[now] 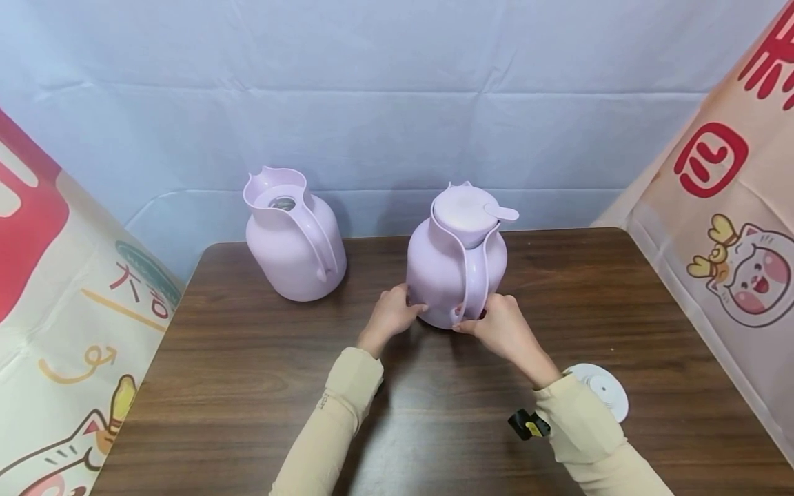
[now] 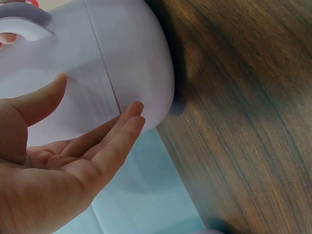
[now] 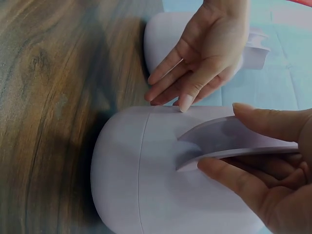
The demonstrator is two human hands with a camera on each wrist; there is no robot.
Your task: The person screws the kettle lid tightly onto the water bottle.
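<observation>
A pale purple thermos jug (image 1: 431,275) stands upright on the wooden table, its round lid (image 1: 464,209) seated in the top with a small tab sticking out to the right. My right hand (image 1: 504,327) is at the low end of the jug's handle (image 3: 229,141); in the right wrist view thumb and fingers hold that handle from both sides. On the jug's left side, low down, my left hand (image 1: 391,313) touches the body with fingers nearly straight and thumb apart, as the left wrist view also shows.
A second pale purple jug (image 1: 291,255), lidless with its round mouth showing, stands at the back left. A white disc (image 1: 608,391) lies on the table (image 1: 248,386), partly behind my right sleeve. Cloth backdrops (image 1: 372,138) rise behind and on both sides.
</observation>
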